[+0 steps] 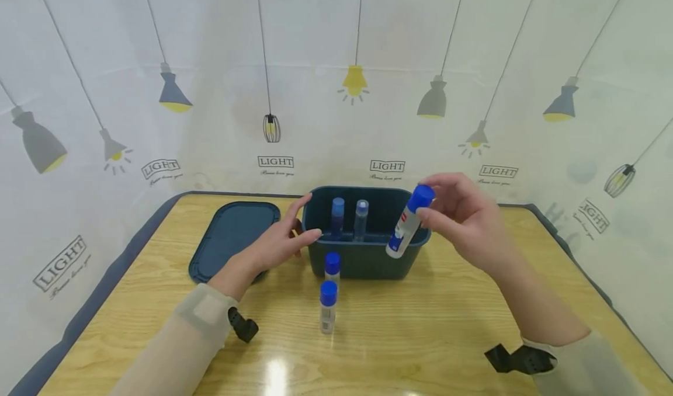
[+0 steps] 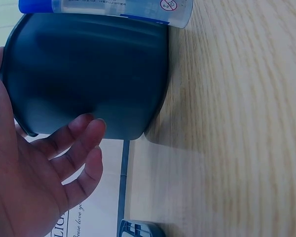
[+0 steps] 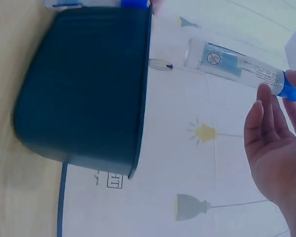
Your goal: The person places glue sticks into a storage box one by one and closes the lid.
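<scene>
My right hand (image 1: 468, 226) holds a clear glue bottle with a blue cap (image 1: 403, 226), pinching it by the cap between thumb and fingers. The bottle hangs tilted over the right front rim of a dark teal plastic box (image 1: 363, 261). At the box's left end, my left hand (image 1: 278, 241) holds the rim, thumb at the front corner and forefinger at the back one. Its other fingers curl loosely beside the end wall in the left wrist view. Inside the box stand a blue-capped bottle (image 1: 337, 215) and a bottle with a pale top (image 1: 360, 218).
Two more blue-capped glue bottles stand upright before the box, a nearer one (image 1: 328, 308) and one behind it (image 1: 332, 266). A dark teal lid (image 1: 231, 238) lies on the wooden table (image 1: 420, 337) at left. A lamp-printed curtain (image 1: 315, 92) rises behind.
</scene>
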Available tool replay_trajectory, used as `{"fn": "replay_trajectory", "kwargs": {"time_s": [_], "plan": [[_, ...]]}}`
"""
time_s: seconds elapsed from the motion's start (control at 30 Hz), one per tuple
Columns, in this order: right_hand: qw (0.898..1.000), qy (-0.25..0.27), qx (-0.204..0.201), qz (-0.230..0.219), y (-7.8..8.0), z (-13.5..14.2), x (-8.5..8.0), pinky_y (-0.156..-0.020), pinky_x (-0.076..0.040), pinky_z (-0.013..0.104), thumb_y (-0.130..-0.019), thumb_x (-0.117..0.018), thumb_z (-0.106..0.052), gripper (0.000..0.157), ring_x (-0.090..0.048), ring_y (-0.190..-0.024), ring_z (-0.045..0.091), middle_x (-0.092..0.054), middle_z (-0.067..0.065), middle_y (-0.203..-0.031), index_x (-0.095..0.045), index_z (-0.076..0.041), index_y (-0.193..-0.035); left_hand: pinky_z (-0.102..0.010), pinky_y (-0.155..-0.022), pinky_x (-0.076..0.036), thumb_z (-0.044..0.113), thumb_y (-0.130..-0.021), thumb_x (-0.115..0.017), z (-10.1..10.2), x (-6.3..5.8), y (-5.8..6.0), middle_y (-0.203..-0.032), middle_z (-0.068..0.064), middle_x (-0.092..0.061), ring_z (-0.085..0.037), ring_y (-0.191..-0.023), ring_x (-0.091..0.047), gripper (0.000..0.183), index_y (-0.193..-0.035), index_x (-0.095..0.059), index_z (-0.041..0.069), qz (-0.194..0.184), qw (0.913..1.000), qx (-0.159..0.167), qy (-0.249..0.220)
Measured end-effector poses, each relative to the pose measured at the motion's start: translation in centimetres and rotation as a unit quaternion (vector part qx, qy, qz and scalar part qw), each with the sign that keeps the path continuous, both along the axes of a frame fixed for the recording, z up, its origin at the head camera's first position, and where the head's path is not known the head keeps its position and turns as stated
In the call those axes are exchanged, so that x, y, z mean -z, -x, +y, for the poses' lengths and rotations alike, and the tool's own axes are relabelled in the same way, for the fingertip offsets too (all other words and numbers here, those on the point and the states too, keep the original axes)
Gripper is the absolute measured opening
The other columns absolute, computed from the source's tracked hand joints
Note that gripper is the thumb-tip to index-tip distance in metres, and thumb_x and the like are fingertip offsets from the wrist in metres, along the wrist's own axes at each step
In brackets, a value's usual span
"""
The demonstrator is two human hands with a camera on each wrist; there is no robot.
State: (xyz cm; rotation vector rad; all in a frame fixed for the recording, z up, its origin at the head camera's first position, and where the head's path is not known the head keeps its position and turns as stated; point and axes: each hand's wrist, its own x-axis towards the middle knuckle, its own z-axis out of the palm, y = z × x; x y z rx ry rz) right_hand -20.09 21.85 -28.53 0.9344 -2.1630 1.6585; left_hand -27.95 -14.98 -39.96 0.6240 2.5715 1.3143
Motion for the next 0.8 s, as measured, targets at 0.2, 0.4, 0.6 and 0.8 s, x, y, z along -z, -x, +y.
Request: {"fn": "replay_trajectory", "kwargs": {"time_s": [0.2, 0.4, 0.6, 0.8], "plan": [[0.995, -0.042, 0.089, -0.014, 2.4, 0.3, -0.6, -0.071, -0.054, 0.023, -0.104, -0.072, -0.003, 0.036, -0.065, -0.080, 0.018, -0.074, -0.003, -0.106, -0.064, -0.009, -0.139, -0.039, -0.081, -0.059, 0.071, -0.105, -0.057, -0.1, 0.2, 0.2, -0.112, -0.017, -0.068, -0.035, -0.087, -0.069, 0.091, -0.175, -0.004, 0.047, 0.005, 1.0000, 0.002, 0.001], [0.984, -0.106, 0.140, -0.038, 5.6, 0.2, 1.4, -0.083, -0.053, 0.022, -0.106, -0.074, -0.021, 0.037, -0.067, -0.095, 0.016, -0.075, 0.004, -0.114, -0.064, -0.013, -0.141, -0.038, -0.081, -0.058, 0.071, -0.104, -0.058, 0.1, 0.3, 0.2, -0.111, -0.014, -0.069, -0.036, -0.088, -0.070, 0.091, -0.175, -0.005, 0.047, 0.006, 1.0000, -0.002, 0.003], [0.975, -0.147, 0.152, -0.072, 8.4, -0.4, 3.7, -0.100, -0.052, 0.037, -0.107, -0.074, -0.027, 0.040, -0.067, -0.112, 0.025, -0.073, 0.015, -0.123, -0.062, -0.012, -0.143, -0.039, -0.081, -0.058, 0.070, -0.105, -0.058, 0.1, 0.2, 0.1, -0.111, -0.015, -0.069, -0.037, -0.089, -0.070, 0.091, -0.175, -0.006, 0.047, 0.003, 1.0000, -0.006, 0.000], [0.966, -0.186, 0.153, -0.095, 10.4, -1.0, 5.2, -0.112, -0.048, 0.062, -0.106, -0.074, -0.027, 0.040, -0.064, -0.129, 0.038, -0.073, 0.019, -0.130, -0.062, -0.013, -0.141, -0.039, -0.081, -0.058, 0.070, -0.105, -0.058, 0.1, 0.2, 0.1, -0.110, -0.014, -0.069, -0.037, -0.089, -0.069, 0.091, -0.175, -0.005, 0.046, 0.004, 1.0000, 0.001, -0.005]]}}
